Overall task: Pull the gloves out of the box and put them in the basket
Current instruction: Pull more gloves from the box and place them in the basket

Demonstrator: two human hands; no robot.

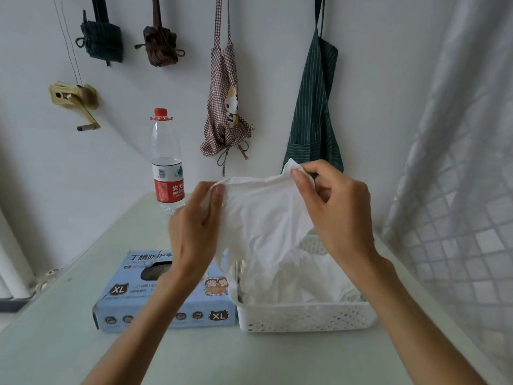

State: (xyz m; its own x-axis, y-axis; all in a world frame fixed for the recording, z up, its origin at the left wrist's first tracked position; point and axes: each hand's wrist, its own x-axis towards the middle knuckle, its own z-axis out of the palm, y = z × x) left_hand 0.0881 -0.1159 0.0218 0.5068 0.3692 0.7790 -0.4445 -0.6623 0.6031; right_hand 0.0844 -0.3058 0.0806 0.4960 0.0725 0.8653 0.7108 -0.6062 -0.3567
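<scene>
A white glove [263, 215] hangs stretched between both hands, above the basket. My left hand [194, 232] pinches its left upper edge. My right hand [333, 207] pinches its right upper corner. Below it stands a white perforated plastic basket [302, 318] with more white gloves [305, 282] piled inside. Left of the basket, touching it, lies the light blue glove box [133, 304] marked XL, its oval top opening partly hidden by my left wrist.
A clear water bottle [166, 165] with a red cap stands at the back of the pale table [194, 357]. Aprons and cloth bags hang on the wall behind. A white quilted curtain [458, 190] hangs at the right.
</scene>
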